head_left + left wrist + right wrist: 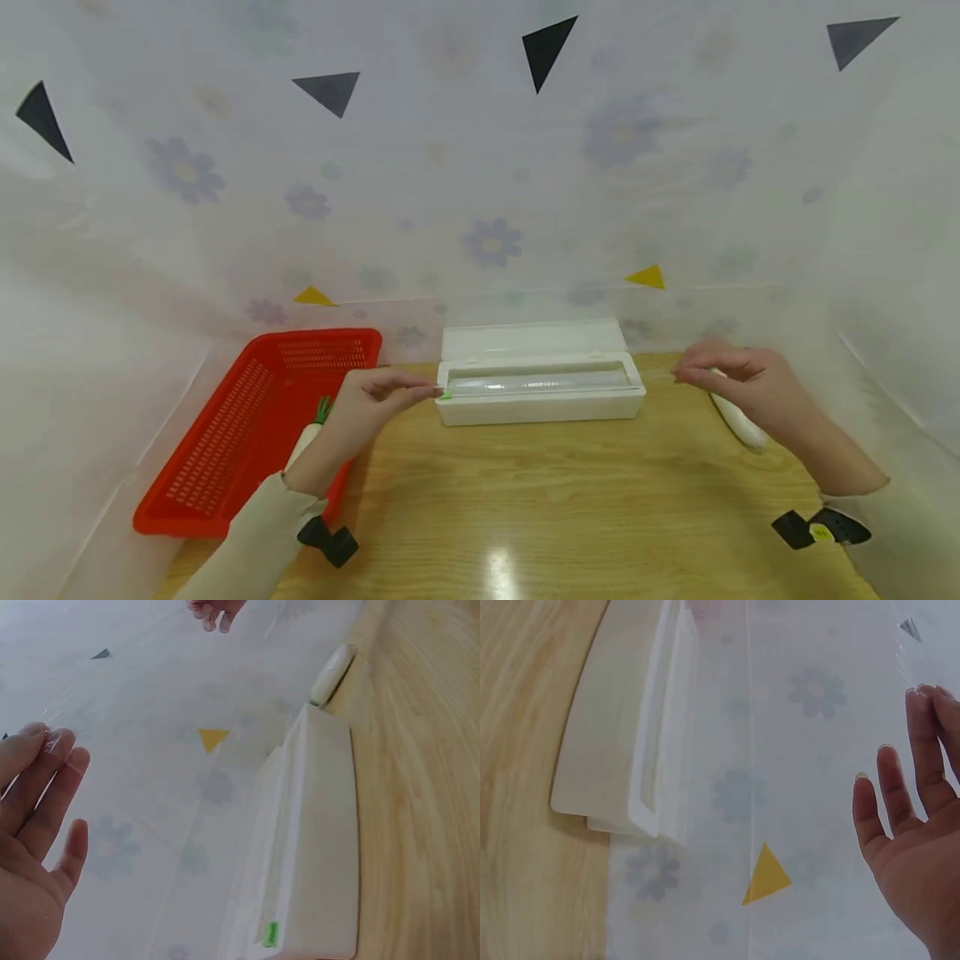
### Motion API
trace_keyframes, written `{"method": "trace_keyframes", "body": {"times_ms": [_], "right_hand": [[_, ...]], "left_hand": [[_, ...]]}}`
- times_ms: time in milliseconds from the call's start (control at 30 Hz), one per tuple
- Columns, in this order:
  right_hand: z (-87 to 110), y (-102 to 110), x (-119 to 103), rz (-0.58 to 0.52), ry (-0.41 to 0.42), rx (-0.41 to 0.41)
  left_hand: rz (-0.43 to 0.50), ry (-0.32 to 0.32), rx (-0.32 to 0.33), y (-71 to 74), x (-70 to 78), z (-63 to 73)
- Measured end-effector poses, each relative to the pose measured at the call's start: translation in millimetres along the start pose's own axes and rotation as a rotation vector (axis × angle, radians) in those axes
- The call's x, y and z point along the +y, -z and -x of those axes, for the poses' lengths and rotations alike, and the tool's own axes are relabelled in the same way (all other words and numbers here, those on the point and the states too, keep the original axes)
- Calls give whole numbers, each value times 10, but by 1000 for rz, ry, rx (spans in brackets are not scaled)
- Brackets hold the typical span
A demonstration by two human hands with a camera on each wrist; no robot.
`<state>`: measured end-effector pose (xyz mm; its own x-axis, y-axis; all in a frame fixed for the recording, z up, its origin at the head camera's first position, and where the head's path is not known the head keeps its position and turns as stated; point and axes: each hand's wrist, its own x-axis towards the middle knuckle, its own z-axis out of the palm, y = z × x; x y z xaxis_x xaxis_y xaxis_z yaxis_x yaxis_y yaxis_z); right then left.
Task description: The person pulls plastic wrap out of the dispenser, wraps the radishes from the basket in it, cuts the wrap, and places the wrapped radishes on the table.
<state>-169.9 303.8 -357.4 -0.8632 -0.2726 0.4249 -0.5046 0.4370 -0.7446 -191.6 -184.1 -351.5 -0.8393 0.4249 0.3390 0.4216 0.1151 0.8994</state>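
Clear plastic film (52,741) shows between the thumb and fingertips of my left hand (371,408), which pinches it near the left end of a white box (540,408). Off the box's right end, my right hand (750,387) has thumb and forefinger together; faint shine (901,664) by those tips suggests the film's other edge. Most of the film is too transparent to follow. Inside the box, its lid (534,337) tipped back, lies a roll of cling film (540,382). Both hands are raised above the box in the wrist views.
A red plastic basket (251,350) stands on the left, holding a white radish (303,442) with green leaves, partly behind my left arm. Another white radish (741,423) lies on the wooden table (525,483) below my right hand. A flower-patterned sheet (480,167) hangs behind.
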Motion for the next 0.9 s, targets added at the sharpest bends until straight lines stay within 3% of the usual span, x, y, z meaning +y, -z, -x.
{"method": "trace_keyframes", "body": {"times_ms": [200, 333, 467, 567, 700, 800, 900], "right_hand": [[351, -69, 58, 67, 69, -126], [531, -138, 162, 32, 141, -234], [675, -233, 270, 28, 229, -261], [757, -332, 350, 114, 327, -274], [876, -494, 520, 243, 516, -306], [968, -593, 650, 320, 623, -319], [1017, -663, 738, 388, 661, -326]], "left_hand": [[-92, -73, -72, -146, -133, 322], [-155, -158, -141, -240, -276, 510], [-235, -252, -179, -333, -443, 685], [-325, -350, -197, -395, -554, 820], [-427, -435, -246, -464, -701, 967], [-508, -450, -299, -516, -803, 1045], [-608, -484, -343, -564, -911, 1099]]}}
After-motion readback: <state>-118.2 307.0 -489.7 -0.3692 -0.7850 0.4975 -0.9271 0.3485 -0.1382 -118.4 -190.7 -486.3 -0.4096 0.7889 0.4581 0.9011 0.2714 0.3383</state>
